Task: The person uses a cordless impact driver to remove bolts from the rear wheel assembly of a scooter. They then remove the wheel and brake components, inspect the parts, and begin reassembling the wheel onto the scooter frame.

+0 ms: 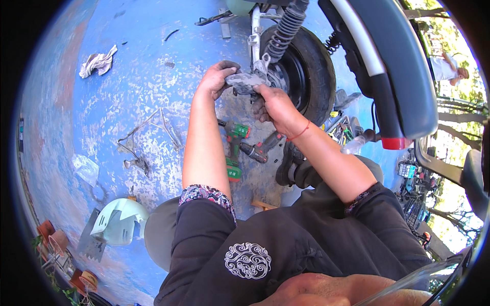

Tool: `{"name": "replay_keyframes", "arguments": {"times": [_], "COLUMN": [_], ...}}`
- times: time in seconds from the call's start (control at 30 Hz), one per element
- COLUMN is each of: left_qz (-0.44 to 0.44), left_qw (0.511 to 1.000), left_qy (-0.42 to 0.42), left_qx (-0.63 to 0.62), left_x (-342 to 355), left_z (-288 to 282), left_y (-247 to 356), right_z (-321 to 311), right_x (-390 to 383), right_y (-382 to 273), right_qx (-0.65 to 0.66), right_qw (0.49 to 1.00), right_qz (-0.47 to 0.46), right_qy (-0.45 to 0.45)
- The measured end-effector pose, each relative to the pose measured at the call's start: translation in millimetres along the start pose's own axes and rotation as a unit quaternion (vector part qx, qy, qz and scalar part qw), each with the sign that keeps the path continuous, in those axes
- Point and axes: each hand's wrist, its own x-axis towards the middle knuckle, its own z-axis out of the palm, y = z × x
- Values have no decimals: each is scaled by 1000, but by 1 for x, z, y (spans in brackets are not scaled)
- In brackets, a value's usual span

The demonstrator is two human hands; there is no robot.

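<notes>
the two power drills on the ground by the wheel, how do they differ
The green drill lies under the left forearm, running up and down the picture, green and black. The dark drill lies slanted to its right, under the right wrist, black with red touches. Both rest untouched on the blue floor, and their lower ends nearly meet.

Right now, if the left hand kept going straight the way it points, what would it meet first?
The left hand already grips the grey metal part; straight on, it would likely meet the scooter wheel just beyond, though depth is unclear.
</notes>
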Motion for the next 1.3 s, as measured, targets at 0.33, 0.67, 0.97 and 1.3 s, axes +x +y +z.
{"name": "replay_keyframes", "arguments": {"times": [0.33,0.67,0.97,1.3], "left_qz": [-98,-184,-144,-172], "left_qw": [965,935,903,949], "left_qy": [-106,-175,-235,-200], "left_qx": [219,249,330,172], "left_x": [1,19,19,35], "left_z": [7,1,31,24], "left_y": [23,26,49,36], "right_z": [-11,-40,11,17], "right_x": [1,-52,2,32], "right_y": [-17,14,40,43], "right_qx": [-46,-109,67,207], "right_qw": [998,978,993,975], "right_qz": [-46,157,-65,-40], "right_qy": [-17,-84,-66,-71]}}
